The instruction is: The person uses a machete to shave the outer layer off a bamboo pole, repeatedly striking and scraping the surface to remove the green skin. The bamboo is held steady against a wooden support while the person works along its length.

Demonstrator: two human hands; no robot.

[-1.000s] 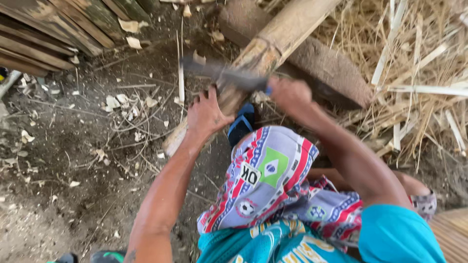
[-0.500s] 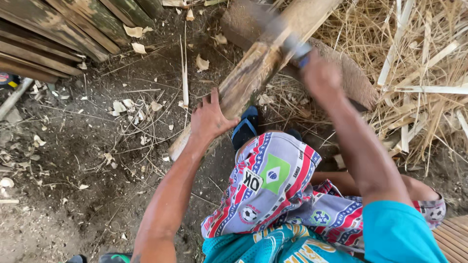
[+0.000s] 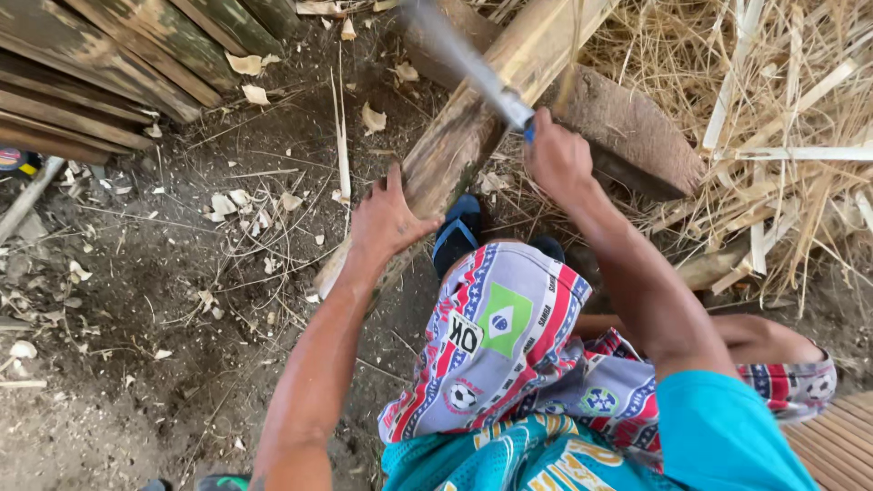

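A thick bamboo pole (image 3: 491,100) lies slanted across the dirt, resting on a dark log (image 3: 627,132). My left hand (image 3: 386,218) presses against the pole's lower part, palm on it, fingers spread. My right hand (image 3: 556,159) is shut on the handle of a long knife (image 3: 464,59), its grey blade blurred and raised up to the left over the pole. My bent knee in patterned shorts (image 3: 496,345) fills the lower middle, with a blue sandal (image 3: 459,232) just beyond it.
Weathered wooden planks (image 3: 109,64) lie at the upper left. A pile of dry straw and pale bamboo strips (image 3: 782,118) covers the right. Wood chips (image 3: 245,64) are scattered on the dark dirt ground (image 3: 136,345). A slatted surface (image 3: 841,445) shows at the lower right.
My right hand has swung the knife from low across the pole up and to the right, the blade now raised. My left hand stays on the pole.
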